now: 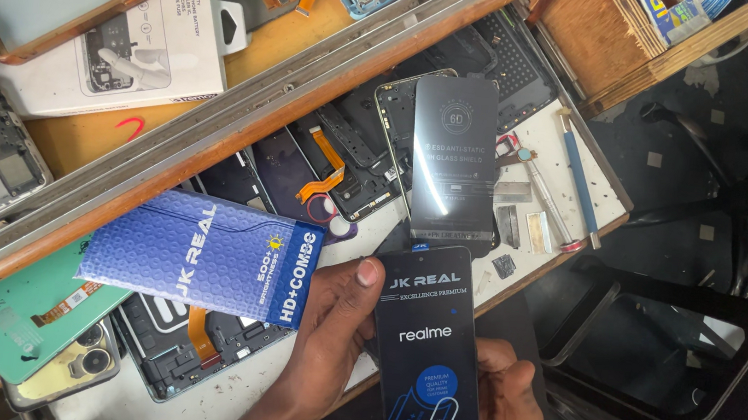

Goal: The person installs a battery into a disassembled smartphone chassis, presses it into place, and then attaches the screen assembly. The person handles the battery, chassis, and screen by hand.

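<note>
Both my hands hold a black phone display panel [427,350] covered by a dark printed film, upright below the workbench edge. My left hand [332,326] grips its left side, thumb on the top corner. My right hand [505,400] supports its right lower edge. A blue flat cardboard box [202,255] lies on the bench just left of my left hand. Above the panel, a dark glass screen protector sheet [453,158] rests on opened phone parts.
The white workbench [594,191] is littered with phone frames, flex cables, a blue-handled tool [579,176] and tweezers. A wooden shelf rail [215,138] crosses diagonally, with a white box [132,46] above. A green phone back [20,312] lies lower left. A black stool [655,360] stands right.
</note>
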